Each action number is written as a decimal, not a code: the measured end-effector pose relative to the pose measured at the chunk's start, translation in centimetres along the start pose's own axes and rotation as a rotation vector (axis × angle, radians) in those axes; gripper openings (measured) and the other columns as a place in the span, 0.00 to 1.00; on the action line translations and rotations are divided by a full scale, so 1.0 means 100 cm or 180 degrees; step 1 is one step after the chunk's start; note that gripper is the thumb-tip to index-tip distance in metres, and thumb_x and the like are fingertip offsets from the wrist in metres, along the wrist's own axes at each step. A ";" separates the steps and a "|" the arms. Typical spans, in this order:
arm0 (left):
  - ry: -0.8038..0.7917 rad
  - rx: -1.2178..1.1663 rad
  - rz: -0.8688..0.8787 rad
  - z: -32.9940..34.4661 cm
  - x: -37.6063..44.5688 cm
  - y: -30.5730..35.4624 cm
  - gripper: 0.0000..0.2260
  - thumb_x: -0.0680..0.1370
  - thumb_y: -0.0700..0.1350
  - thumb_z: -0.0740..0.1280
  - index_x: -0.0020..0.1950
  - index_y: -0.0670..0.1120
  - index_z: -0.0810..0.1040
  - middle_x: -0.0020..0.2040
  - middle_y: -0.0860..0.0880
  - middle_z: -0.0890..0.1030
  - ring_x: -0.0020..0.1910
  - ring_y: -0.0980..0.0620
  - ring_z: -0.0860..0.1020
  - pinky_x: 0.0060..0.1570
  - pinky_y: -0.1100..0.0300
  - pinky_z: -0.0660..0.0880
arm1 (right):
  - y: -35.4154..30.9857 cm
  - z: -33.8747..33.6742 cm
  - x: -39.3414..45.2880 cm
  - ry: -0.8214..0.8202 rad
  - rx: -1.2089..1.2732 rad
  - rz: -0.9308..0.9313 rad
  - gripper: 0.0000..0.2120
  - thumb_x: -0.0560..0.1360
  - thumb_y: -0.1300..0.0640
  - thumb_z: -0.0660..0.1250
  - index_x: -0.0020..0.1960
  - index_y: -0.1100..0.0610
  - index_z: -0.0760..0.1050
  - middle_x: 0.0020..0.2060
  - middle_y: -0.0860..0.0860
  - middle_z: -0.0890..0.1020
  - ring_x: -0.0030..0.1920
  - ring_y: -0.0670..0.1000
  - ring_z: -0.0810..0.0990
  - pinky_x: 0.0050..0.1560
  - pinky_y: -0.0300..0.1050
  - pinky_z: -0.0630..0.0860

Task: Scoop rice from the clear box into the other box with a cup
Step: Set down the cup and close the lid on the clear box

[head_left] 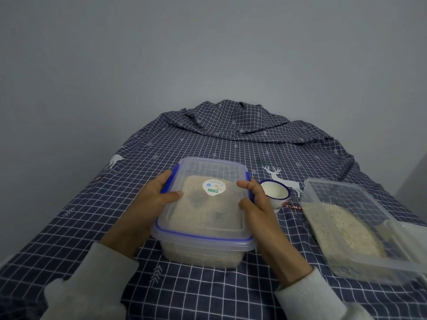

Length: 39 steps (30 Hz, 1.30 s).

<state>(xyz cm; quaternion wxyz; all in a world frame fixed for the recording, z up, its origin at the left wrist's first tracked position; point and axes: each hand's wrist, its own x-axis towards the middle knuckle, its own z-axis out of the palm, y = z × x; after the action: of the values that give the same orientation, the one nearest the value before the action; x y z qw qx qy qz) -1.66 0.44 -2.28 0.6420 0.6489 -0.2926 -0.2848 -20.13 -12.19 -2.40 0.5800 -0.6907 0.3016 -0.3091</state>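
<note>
A clear box with a blue-clipped lid (203,218) sits in the middle of the table, with rice visible through the lid and a round sticker on top. My left hand (150,199) grips its left side, thumb on the lid and fingers at the blue clip. My right hand (256,204) grips the right side the same way. A small white cup with a dark blue rim (275,192) stands just behind my right hand. A second clear box without a lid (351,229) lies at the right, partly filled with rice.
A dark blue checked cloth with white deer (208,294) covers the table and bunches into folds at the back. A plain grey wall stands behind. The table's left edge drops away near the left side of the view.
</note>
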 end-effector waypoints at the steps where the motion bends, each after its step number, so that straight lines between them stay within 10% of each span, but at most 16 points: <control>1: -0.0046 0.0023 -0.0012 0.000 0.000 0.000 0.30 0.74 0.36 0.67 0.74 0.50 0.62 0.59 0.56 0.76 0.54 0.53 0.78 0.44 0.57 0.79 | 0.000 0.000 0.000 -0.0003 -0.0007 -0.0007 0.21 0.76 0.64 0.57 0.55 0.37 0.72 0.75 0.47 0.64 0.74 0.55 0.63 0.70 0.62 0.67; 12: -0.0125 0.0364 -0.0101 0.001 0.007 0.001 0.30 0.77 0.37 0.62 0.76 0.54 0.57 0.74 0.51 0.63 0.64 0.48 0.71 0.60 0.47 0.72 | -0.004 0.001 0.000 -0.0008 -0.0030 -0.0008 0.21 0.76 0.65 0.57 0.57 0.40 0.71 0.72 0.47 0.66 0.73 0.54 0.65 0.69 0.62 0.68; 26: -0.0078 0.0585 -0.0073 0.005 0.004 0.008 0.30 0.77 0.36 0.62 0.76 0.51 0.57 0.73 0.50 0.64 0.57 0.53 0.72 0.46 0.59 0.72 | -0.008 -0.004 0.002 -0.0110 0.0095 0.0138 0.19 0.76 0.66 0.57 0.61 0.46 0.67 0.68 0.49 0.70 0.66 0.54 0.72 0.64 0.58 0.74; 33: 0.0214 0.1117 0.0282 0.010 -0.010 0.032 0.29 0.77 0.39 0.64 0.76 0.50 0.57 0.76 0.50 0.62 0.72 0.49 0.63 0.69 0.46 0.63 | -0.017 -0.018 -0.001 -0.0188 0.0000 0.0002 0.21 0.78 0.65 0.60 0.66 0.47 0.66 0.69 0.52 0.70 0.65 0.54 0.74 0.63 0.57 0.75; 39: 0.0173 0.0965 0.0911 0.045 -0.028 0.061 0.26 0.77 0.41 0.65 0.74 0.52 0.63 0.72 0.54 0.68 0.67 0.58 0.67 0.64 0.59 0.63 | -0.024 -0.046 -0.012 -0.0131 0.0077 -0.0370 0.18 0.79 0.63 0.61 0.61 0.42 0.66 0.46 0.49 0.78 0.44 0.29 0.77 0.30 0.28 0.76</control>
<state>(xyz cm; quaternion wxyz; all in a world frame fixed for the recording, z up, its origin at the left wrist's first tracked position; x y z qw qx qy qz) -6.97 -0.44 3.70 0.5786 0.6974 -0.4038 -0.1258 -24.29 -13.73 0.51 0.5755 -0.7061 0.2452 -0.3317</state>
